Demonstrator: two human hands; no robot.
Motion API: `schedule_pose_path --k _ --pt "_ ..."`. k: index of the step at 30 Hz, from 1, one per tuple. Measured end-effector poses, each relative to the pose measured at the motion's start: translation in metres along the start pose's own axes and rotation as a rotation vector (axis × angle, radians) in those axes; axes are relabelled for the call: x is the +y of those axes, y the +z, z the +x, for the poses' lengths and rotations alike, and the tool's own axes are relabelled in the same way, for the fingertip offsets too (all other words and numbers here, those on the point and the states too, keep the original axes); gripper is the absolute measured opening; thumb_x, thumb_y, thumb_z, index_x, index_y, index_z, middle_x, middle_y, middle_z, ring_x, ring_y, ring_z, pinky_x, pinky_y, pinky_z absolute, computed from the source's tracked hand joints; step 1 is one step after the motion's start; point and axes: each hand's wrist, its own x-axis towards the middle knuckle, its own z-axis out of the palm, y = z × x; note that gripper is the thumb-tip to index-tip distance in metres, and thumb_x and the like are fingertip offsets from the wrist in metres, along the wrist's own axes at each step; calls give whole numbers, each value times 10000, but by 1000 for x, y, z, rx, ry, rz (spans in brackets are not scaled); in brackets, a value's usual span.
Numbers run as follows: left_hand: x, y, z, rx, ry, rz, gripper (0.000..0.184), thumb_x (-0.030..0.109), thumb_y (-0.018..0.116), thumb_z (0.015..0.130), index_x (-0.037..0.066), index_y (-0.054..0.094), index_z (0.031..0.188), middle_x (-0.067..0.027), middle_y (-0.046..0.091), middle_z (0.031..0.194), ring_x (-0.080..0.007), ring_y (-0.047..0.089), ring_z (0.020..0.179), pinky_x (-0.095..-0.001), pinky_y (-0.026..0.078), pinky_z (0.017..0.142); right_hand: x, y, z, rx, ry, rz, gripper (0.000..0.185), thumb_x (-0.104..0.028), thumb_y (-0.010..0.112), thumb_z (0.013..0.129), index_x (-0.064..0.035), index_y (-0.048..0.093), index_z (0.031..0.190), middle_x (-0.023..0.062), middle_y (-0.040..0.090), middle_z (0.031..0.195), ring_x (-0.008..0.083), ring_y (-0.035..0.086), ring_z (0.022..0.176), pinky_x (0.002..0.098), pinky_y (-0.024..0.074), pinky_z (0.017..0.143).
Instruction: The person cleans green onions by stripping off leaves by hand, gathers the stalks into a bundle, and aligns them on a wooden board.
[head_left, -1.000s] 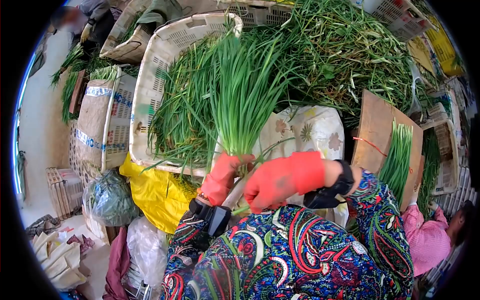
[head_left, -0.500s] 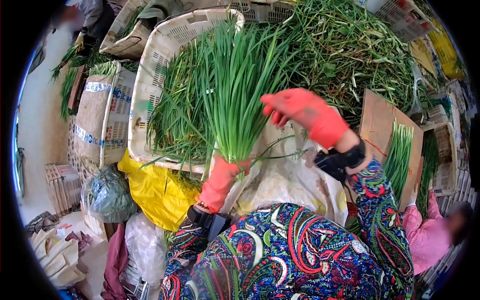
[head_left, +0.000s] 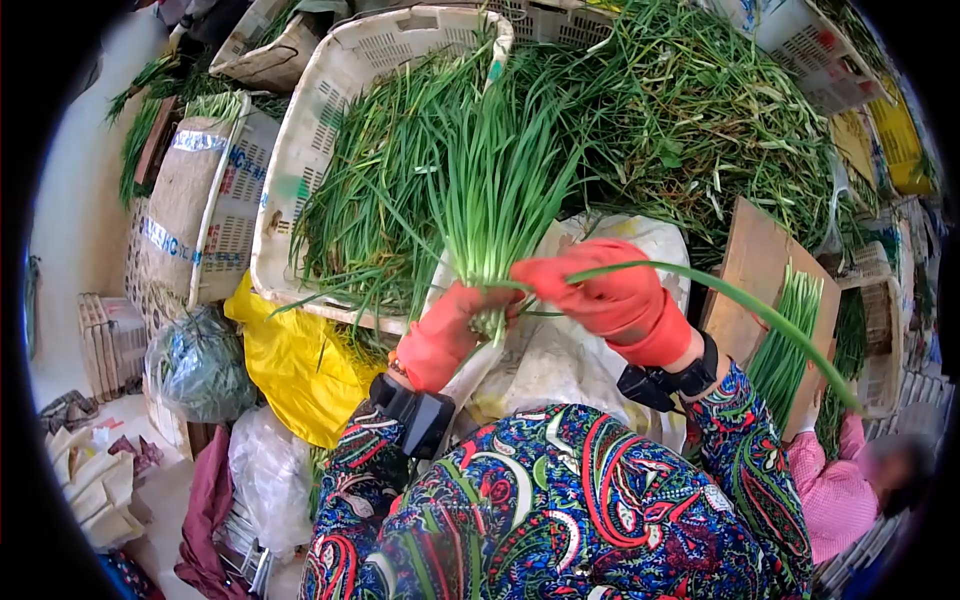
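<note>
My left hand, in a red glove, is wrapped round the pale lower end of a bunch of green stalks, whose leaves fan out upward. Close beside it, my right hand, also red-gloved, grips a long green leaf. That leaf curves away to the right, and a strand of it lies across the bunch near the stalk ends. Behind the bunch stands a white crate of loose green stalks. A pale sheet covers the area under my hands.
A large heap of leaves lies at the back right. A brown board with a stalk bundle leans at the right, near a person in pink. Yellow plastic and bagged greens are at the left.
My right hand first lifted off the bunch, then came back down beside my left hand and now holds a long leaf. My left hand has kept its hold on the stalks.
</note>
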Motion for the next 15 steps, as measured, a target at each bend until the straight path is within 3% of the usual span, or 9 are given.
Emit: schedule_pose_path --k 3,4,7,8,11,12,15 --pt "13 10 -7 -53 -135 -273 328 47 579 773 -3 508 1090 -109 607 898 -181 588 736 -296 518 682 6 2 -2 368 629 679 211 -144 526 859 35 622 917 108 647 922 172 629 750 279 512 653" --pt "17 17 -12 -53 -107 -268 363 65 587 778 -24 485 1114 -118 587 913 -183 573 751 -285 512 679 16 -2 -3 374 570 833 219 -124 506 868 60 604 934 146 626 971 210 624 797 296 518 677" --pt "14 18 -14 -113 -176 -531 407 97 592 790 -54 453 1141 -129 556 948 -177 554 770 -279 507 686 14 1 -14 438 637 820 220 -117 496 871 65 602 936 153 618 991 206 619 817 298 517 680" --pt "14 18 -13 -184 -143 -577 454 144 602 800 -80 426 1154 -127 531 967 -179 534 782 -289 501 699 14 4 -21 462 554 888 195 -110 504 866 47 608 915 155 617 994 208 619 794 302 511 677" --pt "9 12 -7 -249 -197 -877 365 173 567 839 9 460 1148 -155 564 1013 -212 552 791 -321 501 699 -15 0 -28 331 479 634 163 -110 527 851 25 613 882 159 630 955 217 620 759 306 502 671" --pt "13 15 -3 -271 -74 -788 376 204 560 847 39 445 1164 -153 561 986 -212 543 783 -328 498 705 -20 -13 -27 137 271 384 143 -113 548 828 13 612 848 161 644 884 219 620 729 315 498 661" --pt "25 7 9 -264 -243 -966 352 176 562 840 61 441 1150 -165 563 977 -215 554 751 -326 508 646 -28 -24 -36 140 -69 232 145 -110 562 804 27 609 812 168 646 829 217 620 708 324 495 638"
